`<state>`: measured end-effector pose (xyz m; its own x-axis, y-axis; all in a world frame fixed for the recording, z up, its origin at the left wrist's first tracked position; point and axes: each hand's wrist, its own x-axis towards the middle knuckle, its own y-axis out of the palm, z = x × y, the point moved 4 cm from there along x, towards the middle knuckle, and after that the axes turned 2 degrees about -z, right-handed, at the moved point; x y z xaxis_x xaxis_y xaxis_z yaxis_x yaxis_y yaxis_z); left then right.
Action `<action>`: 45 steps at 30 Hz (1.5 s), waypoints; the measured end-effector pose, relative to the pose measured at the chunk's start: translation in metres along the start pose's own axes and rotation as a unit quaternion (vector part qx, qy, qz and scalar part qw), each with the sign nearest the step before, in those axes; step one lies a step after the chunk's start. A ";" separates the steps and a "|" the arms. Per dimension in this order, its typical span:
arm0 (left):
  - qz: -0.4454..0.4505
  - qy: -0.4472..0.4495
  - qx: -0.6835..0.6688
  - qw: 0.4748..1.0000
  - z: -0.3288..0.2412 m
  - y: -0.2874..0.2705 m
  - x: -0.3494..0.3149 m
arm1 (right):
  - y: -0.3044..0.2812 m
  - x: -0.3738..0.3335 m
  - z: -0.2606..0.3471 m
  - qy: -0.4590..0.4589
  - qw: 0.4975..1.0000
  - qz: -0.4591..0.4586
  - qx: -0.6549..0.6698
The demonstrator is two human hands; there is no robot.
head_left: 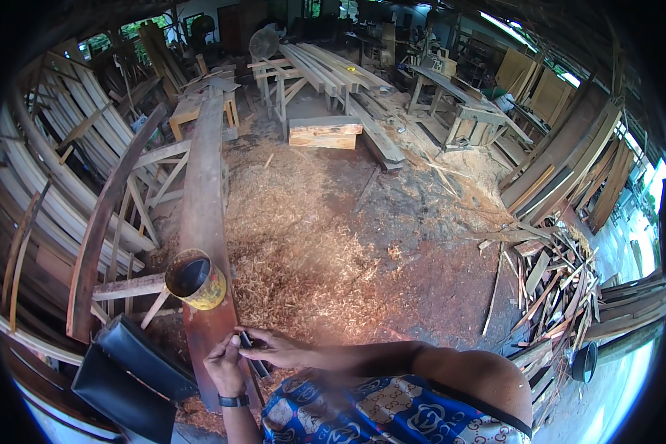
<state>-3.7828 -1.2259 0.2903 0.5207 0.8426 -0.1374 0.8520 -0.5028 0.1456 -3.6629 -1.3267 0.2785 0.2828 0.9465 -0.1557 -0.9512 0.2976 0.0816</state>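
"Where is the dark narrow piece (246,340)?"

"Between the two hands, above the near end of the long plank (203,185), by its right edge. It lies just to the right of the left hand (226,362) and at the fingertips of the right hand (275,351)."

"And how are the fingers set?"

"The right fingers look clamped on the piece, forefinger on the far side, thumb on the near. The left ones are curled, thumb up beside the piece; whether they pinch anything, one cannot tell."

"Which way does its long axis run?"

"Slantwise, it seems, from the fingertips back toward the body and a little rightward. The lower end is hard to make out."

"So which hand is nearer?"

"Both are close, but the right seems to have the hold. The relation that matters is the left fingertips beside the piece's far end. The yellow bucket (213,294) stands on the plank, beyond both hands."
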 end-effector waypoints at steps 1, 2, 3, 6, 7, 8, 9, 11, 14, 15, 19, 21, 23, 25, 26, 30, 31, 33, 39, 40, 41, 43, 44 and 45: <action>-0.003 -0.013 -0.016 1.000 0.000 -0.003 -0.005 | 0.002 -0.002 0.004 0.000 1.000 0.008 0.000; 0.003 -0.011 -0.025 1.000 -0.002 -0.003 -0.002 | -0.002 0.001 0.010 0.024 0.999 0.014 -0.042; -0.009 -0.037 -0.059 0.998 -0.003 -0.001 -0.003 | -0.006 0.001 0.011 0.035 0.998 -0.016 -0.044; 0.020 -0.045 -0.051 0.998 0.001 -0.004 -0.002 | -0.008 -0.002 0.019 0.147 0.973 -0.030 0.173; 0.015 -0.036 -0.015 0.999 -0.001 -0.004 -0.003 | -0.011 0.003 0.009 0.165 0.951 -0.031 0.259; 0.027 -0.035 -0.021 0.999 -0.004 -0.005 -0.006 | -0.010 0.005 0.016 0.168 0.935 -0.033 0.310; 0.052 -0.011 -0.022 0.998 -0.009 -0.006 -0.009 | -0.013 0.007 0.021 0.166 0.925 -0.015 0.343; 0.110 0.034 -0.027 0.993 -0.036 0.004 -0.023 | -0.019 0.015 0.020 0.172 0.890 0.014 0.422; 0.096 0.090 0.036 0.991 -0.041 0.009 -0.027 | -0.020 0.022 0.038 0.143 0.882 0.025 0.448; 0.092 0.135 0.082 0.983 -0.046 0.016 -0.026 | -0.021 0.024 0.039 0.145 0.882 0.024 0.448; 0.066 0.215 0.183 0.957 -0.067 0.025 -0.023 | -0.020 0.028 0.044 0.123 0.850 0.060 0.508; 0.048 0.226 0.172 0.958 -0.074 0.031 -0.020 | -0.019 0.028 0.050 0.128 0.834 0.078 0.531; 0.032 0.236 0.163 0.957 -0.079 0.036 -0.018 | -0.019 0.030 0.050 0.125 0.824 0.084 0.547; 0.010 0.237 0.158 0.959 -0.083 0.037 -0.017 | -0.018 0.031 0.052 0.121 0.813 0.091 0.562; 0.015 0.236 0.162 0.958 -0.083 0.038 -0.017 | -0.017 0.031 0.055 0.122 0.809 0.095 0.567; 0.023 0.228 0.097 0.969 -0.084 0.040 -0.015 | -0.017 0.029 0.065 0.111 0.812 0.097 0.564; 0.024 0.230 0.082 0.969 -0.085 0.040 -0.016 | -0.017 0.029 0.067 0.108 0.812 0.095 0.566; 0.029 0.233 0.091 0.968 -0.089 0.041 -0.016 | -0.017 0.029 0.068 0.110 0.814 0.089 0.563; 0.019 0.242 0.134 0.961 -0.093 0.040 -0.017 | -0.017 0.032 0.070 0.101 0.849 0.073 0.513; 0.010 0.228 0.145 0.963 -0.094 0.040 -0.018 | -0.018 0.032 0.072 0.100 0.849 0.073 0.514; 0.011 0.229 0.146 0.962 -0.092 0.042 -0.018 | -0.021 0.032 0.071 0.113 0.866 0.058 0.483; -0.038 0.298 0.210 0.930 -0.091 0.040 -0.022 | -0.020 0.033 0.070 0.124 0.881 0.045 0.454; -0.055 0.324 0.251 0.911 -0.093 0.039 -0.024 | -0.021 0.034 0.068 0.135 0.902 0.020 0.410; -0.054 0.323 0.252 0.910 -0.092 0.038 -0.026 | -0.023 0.034 0.064 0.147 0.920 -0.007 0.364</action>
<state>-3.7686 -1.2495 0.3899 0.4307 0.7480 0.5049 0.8976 -0.2969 -0.3258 -3.6238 -1.2929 0.3346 0.1463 0.8994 -0.4119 -0.5825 0.4149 0.6990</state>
